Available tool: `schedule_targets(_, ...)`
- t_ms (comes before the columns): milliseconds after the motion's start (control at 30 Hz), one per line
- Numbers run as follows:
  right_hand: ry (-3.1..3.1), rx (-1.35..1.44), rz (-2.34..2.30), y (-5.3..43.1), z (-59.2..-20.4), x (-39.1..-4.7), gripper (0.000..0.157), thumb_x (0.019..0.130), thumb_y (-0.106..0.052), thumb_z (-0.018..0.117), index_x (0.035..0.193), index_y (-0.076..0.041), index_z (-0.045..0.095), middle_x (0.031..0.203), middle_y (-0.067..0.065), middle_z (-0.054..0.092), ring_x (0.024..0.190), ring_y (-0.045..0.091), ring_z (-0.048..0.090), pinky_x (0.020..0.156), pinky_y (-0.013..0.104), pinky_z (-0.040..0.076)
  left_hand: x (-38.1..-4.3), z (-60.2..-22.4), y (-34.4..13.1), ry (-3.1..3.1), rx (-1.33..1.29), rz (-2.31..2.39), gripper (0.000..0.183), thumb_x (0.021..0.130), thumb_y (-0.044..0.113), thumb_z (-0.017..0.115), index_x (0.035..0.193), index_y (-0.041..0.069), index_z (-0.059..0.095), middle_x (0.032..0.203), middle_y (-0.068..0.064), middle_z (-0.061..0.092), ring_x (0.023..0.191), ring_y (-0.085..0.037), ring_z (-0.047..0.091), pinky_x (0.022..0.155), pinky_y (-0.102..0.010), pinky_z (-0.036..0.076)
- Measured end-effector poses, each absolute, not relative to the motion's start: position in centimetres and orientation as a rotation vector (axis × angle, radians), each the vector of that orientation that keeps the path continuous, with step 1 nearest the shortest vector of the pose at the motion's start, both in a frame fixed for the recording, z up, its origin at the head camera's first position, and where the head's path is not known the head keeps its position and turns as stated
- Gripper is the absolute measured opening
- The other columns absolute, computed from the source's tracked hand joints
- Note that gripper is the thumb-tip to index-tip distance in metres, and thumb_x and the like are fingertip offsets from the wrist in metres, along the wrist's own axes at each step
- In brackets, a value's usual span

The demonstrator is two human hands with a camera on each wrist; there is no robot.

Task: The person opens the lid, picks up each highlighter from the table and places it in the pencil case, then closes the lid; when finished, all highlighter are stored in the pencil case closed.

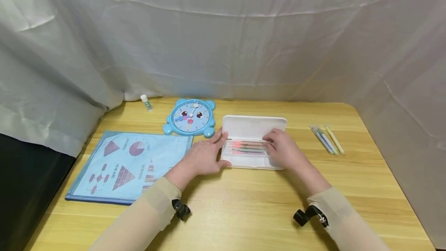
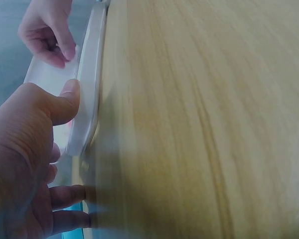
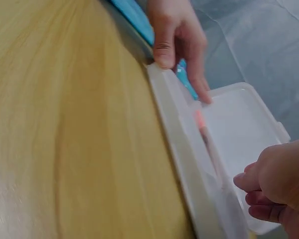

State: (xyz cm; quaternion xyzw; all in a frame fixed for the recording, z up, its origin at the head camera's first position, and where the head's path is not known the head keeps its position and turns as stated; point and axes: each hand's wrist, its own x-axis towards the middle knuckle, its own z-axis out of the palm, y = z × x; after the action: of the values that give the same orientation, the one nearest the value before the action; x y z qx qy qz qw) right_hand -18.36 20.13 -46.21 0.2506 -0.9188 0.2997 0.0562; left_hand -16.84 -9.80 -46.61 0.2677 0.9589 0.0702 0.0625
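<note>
A white pen case (image 1: 251, 162) stands with its lid raised at the middle of the table. Inside lie several slim pens (image 1: 247, 147) in pale colours, some with pink left ends. My left hand (image 1: 205, 156) grips the case's left end, thumb on the front corner and fingers toward the hinge side. In the left wrist view that thumb (image 2: 67, 102) presses on the case wall. My right hand (image 1: 283, 148) reaches over the case's right part, fingers curled and fingertips pinching at the right end of a pen; in the right wrist view the fingertips partly hide this contact.
Several more pens (image 1: 325, 140) lie together on the table to the right. A blue toy clock (image 1: 191, 117) with a cartoon face is behind the left hand. A glue stick (image 1: 146, 103) stands at the back left. A blue mesh document pouch (image 1: 129, 165) covers the left side.
</note>
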Motion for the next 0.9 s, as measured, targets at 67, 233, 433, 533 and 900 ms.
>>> schedule_targets(67,-2.776,0.738,0.945,20.8,-45.8,-18.2,0.013,0.093,0.007,0.074,0.106,0.009,0.076,0.100,0.017,0.070,0.093,0.034,0.069,0.084,0.050,0.058,-16.8,-46.5,-9.8,2.898,0.810,0.213,0.104,0.095,0.072,0.060,0.169,0.009,0.023,0.175,-0.011,0.015,0.099,-0.032,0.071,0.068,-0.035,0.051)
schedule_targets(233,-2.741,0.658,0.975,22.8,-45.0,-17.6,0.016,0.092,0.008,0.074,0.107,0.009,0.076,0.101,0.017,0.071,0.093,0.035,0.068,0.082,0.052,0.057,-16.7,-46.4,-9.8,2.907,0.794,0.210,0.104,0.094,0.073,0.061,0.169,0.010,0.022,0.175,-0.009,0.015,0.099,-0.029,0.070,0.064,-0.033,0.049)
schedule_targets(433,-2.658,0.599,0.896,25.4,-44.3,-17.0,0.015,0.089,0.006,0.078,0.104,0.007,0.077,0.095,0.016,0.073,0.088,0.035,0.069,0.074,0.050,0.058,-16.6,-46.3,-9.6,2.933,0.723,0.139,0.103,0.093,0.076,0.058,0.170,0.017,0.023,0.175,-0.002,0.015,0.071,-0.017,0.058,0.052,-0.031,0.041)
schedule_targets(533,-2.637,0.571,0.855,26.7,-44.1,-16.7,0.016,0.088,0.005,0.080,0.104,0.006,0.078,0.094,0.016,0.073,0.086,0.034,0.069,0.072,0.050,0.058,-16.6,-46.3,-9.6,2.944,0.708,0.107,0.103,0.092,0.077,0.058,0.170,0.018,0.024,0.175,-0.002,0.016,0.068,-0.015,0.055,0.051,-0.031,0.040)
schedule_targets(900,-2.655,0.369,0.859,31.7,-44.2,-15.7,0.018,0.091,-0.001,0.080,0.107,0.007,0.076,0.097,0.021,0.073,0.083,0.036,0.068,0.071,0.037,0.054,-16.4,-46.1,-9.4,2.927,0.696,0.108,0.102,0.094,0.075,0.058,0.170,0.018,0.022,0.175,-0.004,0.015,0.083,-0.020,0.064,0.052,-0.031,0.041)
